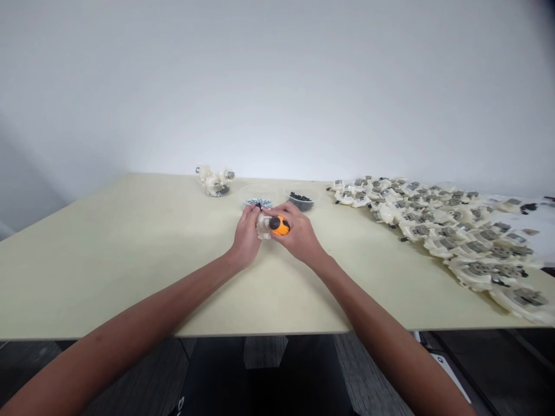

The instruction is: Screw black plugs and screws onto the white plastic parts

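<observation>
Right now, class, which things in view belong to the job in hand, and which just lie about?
Job, probably: orange-handled tool, right hand; cream part, left hand; perhaps silvery pieces, black pieces.
Lying about, apparently: cream assembly, back left; cream assemblies, right.

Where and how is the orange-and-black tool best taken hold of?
Probably best gripped around the thick, rounded body of the orange-and-black tool, coming from the right, where the right hand holds it; the pale part and left hand crowd its left side.
</observation>
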Demonstrator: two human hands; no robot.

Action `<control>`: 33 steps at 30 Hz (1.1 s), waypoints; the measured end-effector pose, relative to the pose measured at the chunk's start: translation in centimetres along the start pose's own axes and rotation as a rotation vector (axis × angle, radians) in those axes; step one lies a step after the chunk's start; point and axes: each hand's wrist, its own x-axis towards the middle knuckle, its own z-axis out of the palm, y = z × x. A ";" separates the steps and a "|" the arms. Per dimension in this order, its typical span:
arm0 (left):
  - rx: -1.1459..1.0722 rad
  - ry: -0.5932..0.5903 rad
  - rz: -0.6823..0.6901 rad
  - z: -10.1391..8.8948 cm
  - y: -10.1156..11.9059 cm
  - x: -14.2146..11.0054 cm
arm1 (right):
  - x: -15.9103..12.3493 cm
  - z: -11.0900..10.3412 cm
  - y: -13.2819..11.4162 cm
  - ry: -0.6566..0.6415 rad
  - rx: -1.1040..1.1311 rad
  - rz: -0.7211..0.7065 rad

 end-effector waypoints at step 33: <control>0.373 -0.076 -0.089 -2.6 -2.1 1.6 | -9.5 -9.0 5.0 -0.094 -0.548 0.477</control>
